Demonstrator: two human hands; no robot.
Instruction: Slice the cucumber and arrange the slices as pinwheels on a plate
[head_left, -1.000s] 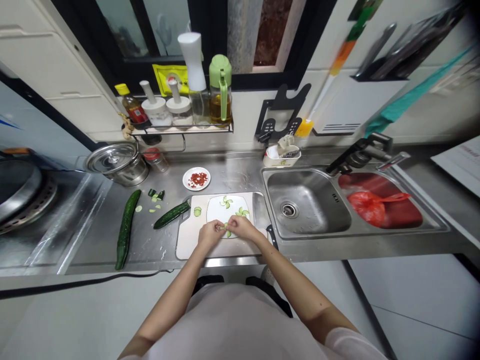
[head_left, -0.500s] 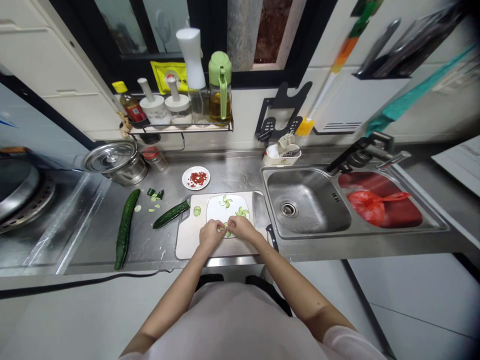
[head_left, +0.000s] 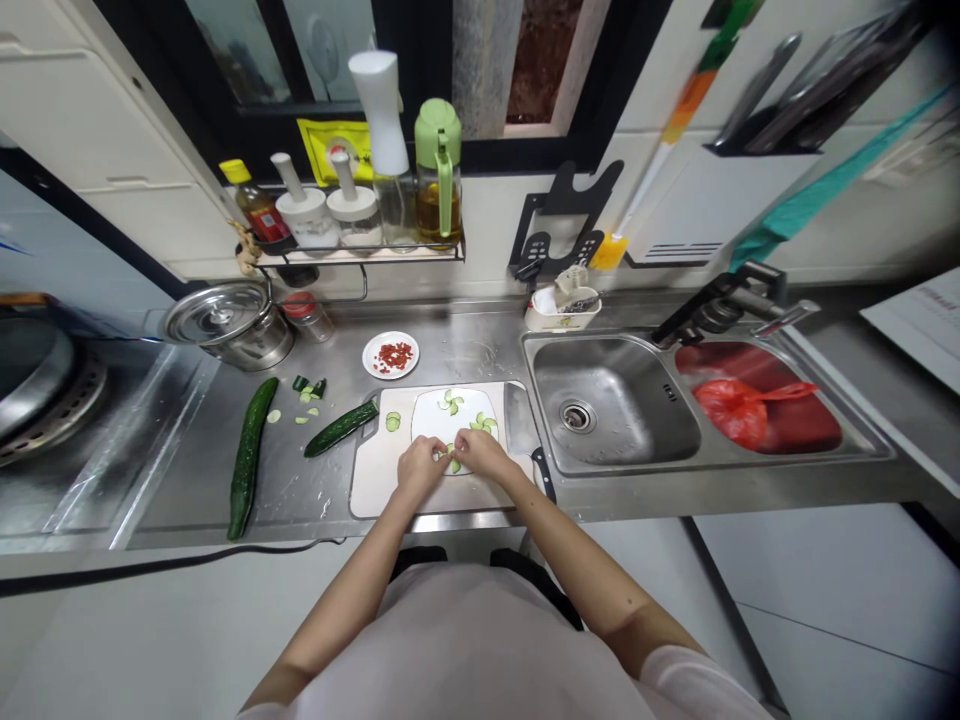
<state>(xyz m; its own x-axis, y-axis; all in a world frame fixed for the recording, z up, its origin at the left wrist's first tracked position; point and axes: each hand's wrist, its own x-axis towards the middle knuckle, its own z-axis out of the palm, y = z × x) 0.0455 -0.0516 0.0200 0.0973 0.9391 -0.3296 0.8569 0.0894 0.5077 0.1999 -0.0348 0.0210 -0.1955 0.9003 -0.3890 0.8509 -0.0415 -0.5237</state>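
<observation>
Over the near edge of a white plate (head_left: 429, 414), my left hand (head_left: 421, 465) and my right hand (head_left: 480, 453) meet with fingertips pinched at some cucumber slices (head_left: 454, 464). Both hands are closed, the left at the slices' left side and the right at their right. Two more groups of cucumber slices, fanned like petals, lie at the plate's back and right. The plate rests on a cutting board (head_left: 379, 480). A small stack of cucumber slices (head_left: 393, 421) sits on the board left of the plate. A knife (head_left: 543, 472) lies at the board's right edge.
A cut cucumber (head_left: 341, 430) touches the board's left side; a long cucumber (head_left: 251, 460) and cucumber scraps (head_left: 309, 390) lie further left. Behind the board stands a small dish of red pieces (head_left: 391, 356). A double sink (head_left: 615, 400) with a red bag (head_left: 742, 410) is at right.
Both hands stay pinched at the near cucumber slices, with only a slight shift of the fingers. The whole view has moved a little; nothing else has visibly changed.
</observation>
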